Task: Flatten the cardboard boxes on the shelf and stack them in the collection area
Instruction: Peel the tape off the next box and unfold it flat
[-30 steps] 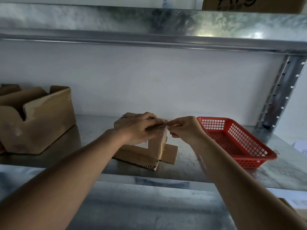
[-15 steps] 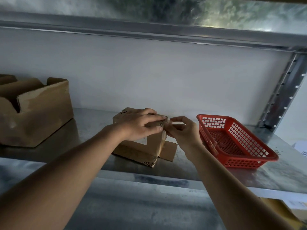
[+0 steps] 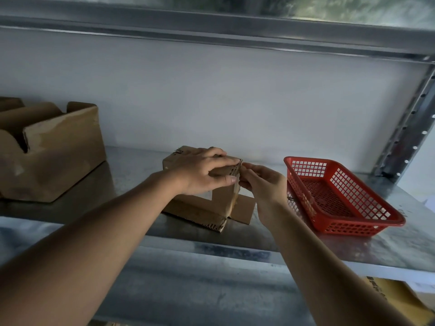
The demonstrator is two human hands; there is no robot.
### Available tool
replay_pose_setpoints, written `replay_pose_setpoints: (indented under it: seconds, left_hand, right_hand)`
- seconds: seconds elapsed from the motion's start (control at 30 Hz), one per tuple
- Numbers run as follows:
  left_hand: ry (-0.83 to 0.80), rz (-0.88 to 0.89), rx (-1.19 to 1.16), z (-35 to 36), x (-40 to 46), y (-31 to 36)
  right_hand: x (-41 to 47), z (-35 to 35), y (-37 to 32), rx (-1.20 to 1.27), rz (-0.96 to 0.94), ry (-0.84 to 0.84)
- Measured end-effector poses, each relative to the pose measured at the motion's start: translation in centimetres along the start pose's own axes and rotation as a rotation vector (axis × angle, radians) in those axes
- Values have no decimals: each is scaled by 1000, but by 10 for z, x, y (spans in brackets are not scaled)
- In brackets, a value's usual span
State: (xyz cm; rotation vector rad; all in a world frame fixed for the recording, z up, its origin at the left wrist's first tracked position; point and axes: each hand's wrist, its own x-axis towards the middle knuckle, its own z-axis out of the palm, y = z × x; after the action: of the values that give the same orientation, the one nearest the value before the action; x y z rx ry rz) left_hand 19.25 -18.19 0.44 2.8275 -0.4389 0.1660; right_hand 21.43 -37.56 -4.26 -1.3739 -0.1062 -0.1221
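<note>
A small brown cardboard box [image 3: 200,208] stands on the metal shelf [image 3: 131,165], with one bottom flap lying open to its right. My left hand [image 3: 202,170] lies over the box's top, fingers and thumb wrapped round its right upper edge. My right hand [image 3: 261,182] is at that same edge, fingertips pinching something small at the box's top right corner; what it pinches is too small to make out. A larger open cardboard box [image 3: 47,154] sits at the left end of the shelf.
A red plastic mesh basket [image 3: 386,212] sits on the shelf right of the small box. The shelf's upright post [image 3: 409,128] rises at the far right, another metal shelf runs overhead, and yellow-brown cardboard [image 3: 395,300] shows below the shelf edge at the lower right.
My view has tilted down, so the shelf and boxes sit lower in frame. My right hand has slid slightly lower along the box's right edge; my left hand keeps its hold.
</note>
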Motion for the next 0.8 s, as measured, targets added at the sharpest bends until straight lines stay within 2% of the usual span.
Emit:
replay_pose_setpoints:
  seconds: [0.13, 0.27, 0.37, 0.43, 0.53, 0.63, 0.7, 0.8]
  left_hand:
    - [-5, -8, -1, 0, 0, -1]
    - [12, -1, 21, 0, 0, -3]
    - [20, 5, 21, 1, 2, -4]
    - [19, 8, 15, 1, 2, -6]
    - [13, 16, -18, 1, 3, -7]
    - [13, 15, -35, 0, 4, -8]
    - [16, 18, -41, 0, 4, -8]
    - [23, 22, -45, 1, 5, -9]
  right_hand:
    - [-1, 4, -2, -19, 8, 46]
    - [-2, 3, -7, -301, -132, 51]
    - [-4, 2, -10, -426, -190, 50]
    - [-4, 2, -10, -349, -112, 59]
    - [-6, 2, -10, 45, 163, 36]
    - [-6, 2, -10, 281, 312, 25]
    - [-8, 2, -11, 331, 334, 15]
    - [-10, 0, -11, 138, 231, 1]
